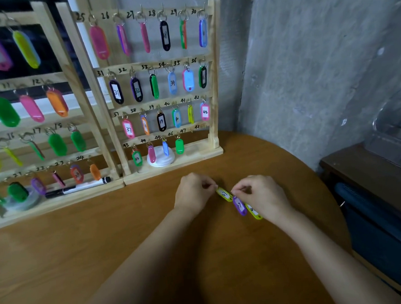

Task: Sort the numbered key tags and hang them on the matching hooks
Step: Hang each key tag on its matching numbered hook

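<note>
I count three key tags low over the counter [152,226], before the right rack [215,79] of two. The left hand [193,192] pinches one end of a yellow tag [223,194], and the right hand [262,195] pinches a purple tag [240,206]. A second yellow tag [253,211] sits half hidden under that hand, number unreadable, and the left rack [56,204] is cut off at the frame edge.

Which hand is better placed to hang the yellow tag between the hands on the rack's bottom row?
Probably the left hand: it pinches the end of the yellow tag, while the right hand is occupied with a purple tag and a second yellow tag.
</note>
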`<act>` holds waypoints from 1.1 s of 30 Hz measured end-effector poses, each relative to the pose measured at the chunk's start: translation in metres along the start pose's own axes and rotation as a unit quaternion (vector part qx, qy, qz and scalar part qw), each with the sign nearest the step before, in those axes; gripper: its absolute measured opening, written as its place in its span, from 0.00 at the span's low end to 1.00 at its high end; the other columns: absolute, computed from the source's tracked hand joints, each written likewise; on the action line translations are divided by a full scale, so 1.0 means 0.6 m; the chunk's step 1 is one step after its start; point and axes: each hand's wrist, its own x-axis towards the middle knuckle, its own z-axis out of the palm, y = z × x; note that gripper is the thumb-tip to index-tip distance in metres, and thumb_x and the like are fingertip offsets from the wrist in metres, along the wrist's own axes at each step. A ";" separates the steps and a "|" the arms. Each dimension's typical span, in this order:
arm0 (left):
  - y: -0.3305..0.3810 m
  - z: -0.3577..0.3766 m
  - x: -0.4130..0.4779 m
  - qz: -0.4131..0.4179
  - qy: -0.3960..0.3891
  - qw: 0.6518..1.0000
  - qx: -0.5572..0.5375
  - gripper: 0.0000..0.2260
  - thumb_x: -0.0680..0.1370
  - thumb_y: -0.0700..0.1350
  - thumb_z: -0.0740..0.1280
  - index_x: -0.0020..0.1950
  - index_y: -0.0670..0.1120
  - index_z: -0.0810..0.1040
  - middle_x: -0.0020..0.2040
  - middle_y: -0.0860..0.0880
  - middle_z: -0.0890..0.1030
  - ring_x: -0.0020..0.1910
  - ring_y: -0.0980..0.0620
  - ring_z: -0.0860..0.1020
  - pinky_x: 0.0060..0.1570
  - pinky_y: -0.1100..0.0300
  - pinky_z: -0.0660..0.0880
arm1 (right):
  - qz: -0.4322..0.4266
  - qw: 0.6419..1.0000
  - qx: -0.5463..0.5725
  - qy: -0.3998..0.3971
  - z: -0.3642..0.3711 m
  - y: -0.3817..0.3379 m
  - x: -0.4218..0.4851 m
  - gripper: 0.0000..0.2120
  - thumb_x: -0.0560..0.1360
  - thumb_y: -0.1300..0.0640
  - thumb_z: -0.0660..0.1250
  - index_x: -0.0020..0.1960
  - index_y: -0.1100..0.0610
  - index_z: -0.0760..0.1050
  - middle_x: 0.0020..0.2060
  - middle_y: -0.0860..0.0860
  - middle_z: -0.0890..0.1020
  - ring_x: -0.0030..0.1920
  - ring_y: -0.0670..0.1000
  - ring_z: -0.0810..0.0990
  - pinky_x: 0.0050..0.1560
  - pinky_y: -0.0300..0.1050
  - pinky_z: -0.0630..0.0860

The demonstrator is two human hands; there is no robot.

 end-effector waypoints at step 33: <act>0.001 -0.094 0.184 -0.078 0.176 0.974 -0.115 0.06 0.76 0.47 0.70 0.49 0.46 0.85 0.40 0.46 0.85 0.41 0.47 0.82 0.44 0.50 0.79 | -0.125 0.988 0.004 0.096 0.000 -0.088 0.251 0.04 0.75 0.53 0.70 0.44 0.49 0.84 0.39 0.41 0.75 0.46 0.48 0.76 0.38 0.42 0.68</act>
